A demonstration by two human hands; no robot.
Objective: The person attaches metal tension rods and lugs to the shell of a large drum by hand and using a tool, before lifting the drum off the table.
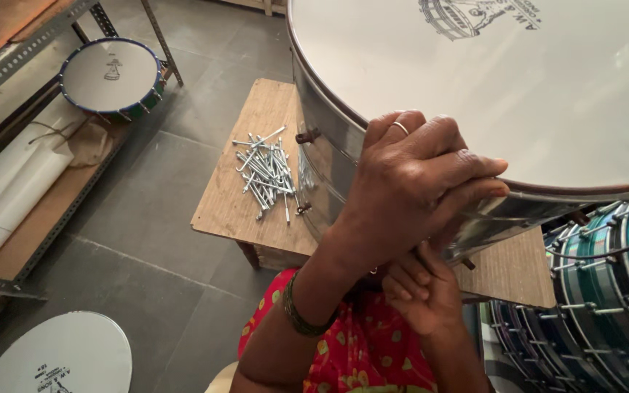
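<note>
White drumhead skin stretched over a large round drum with a shiny steel shell (pixel 489 80) fills the upper right of the frame; the drum rests on a low wooden bench (pixel 245 182) at the centre, its rim tilted toward the camera. Grey stone floor tiles (pixel 147 240) spread across the lower left. A metal rack with a wooden shelf (pixel 16 240) runs down the left edge, holding rolled white sheets (pixel 1 196) and, in the upper left, a small white-headed drum with a blue and green rim (pixel 112 76). Stacked drums with green, blue and purple bands and steel rods (pixel 606 291) crowd the lower right corner. A loose round white drumhead (pixel 60 356) lies on the floor in the lower left.

The left hand (pixel 409 182), with a ring on one finger and a dark bangle at the wrist, is curled shut over the drum's rim at mid-frame, its grip closed on the rim edge. Just below it the right hand (pixel 424 291) sits against the steel shell with fingers bent together around something too hidden to tell. A pile of silver tension bolts (pixel 267 175) lies on the bench just left of the drum.
</note>
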